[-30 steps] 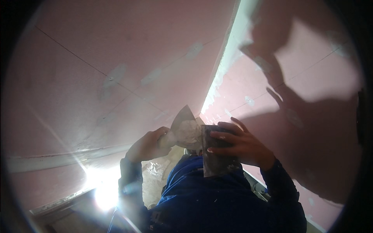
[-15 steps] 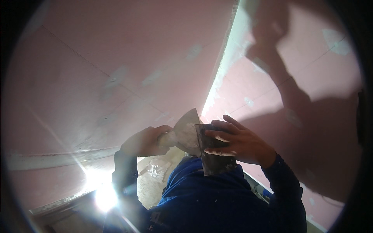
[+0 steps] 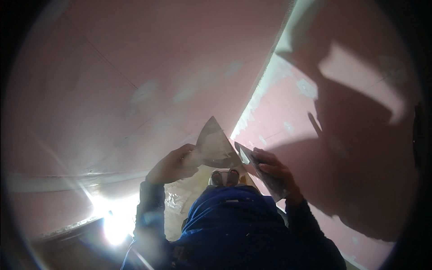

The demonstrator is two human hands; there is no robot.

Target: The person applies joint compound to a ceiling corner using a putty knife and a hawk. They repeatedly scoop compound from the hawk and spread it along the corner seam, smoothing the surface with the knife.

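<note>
My left hand point(image 3: 173, 165) is closed around the handle of a putty knife point(image 3: 215, 143). Its broad, flared blade points up and away from me, with pale smears on it. To its right, my right hand point(image 3: 275, 168) grips a dark, flat rectangular filling blade point(image 3: 265, 179), now tilted nearly edge-on. A light patch shows near that blade's far end, perhaps filler or glare. A small gap separates the two tools. Both are held in front of my body, above my shoes point(image 3: 224, 177).
Pink plasterboard on the left point(image 3: 112, 67) and right point(image 3: 292, 108) meets at a corner with a pale filled strip point(image 3: 256, 96). Greenish-white patches dot the boards. A bright lamp point(image 3: 117, 225) glares at lower left. Below lies a pale floor point(image 3: 177, 202) with plastic sheeting on it.
The right hand's dark blade has turned from face-on to nearly edge-on and swung away from the putty knife. The putty knife has shifted slightly left, and the shadows on the right board have changed.
</note>
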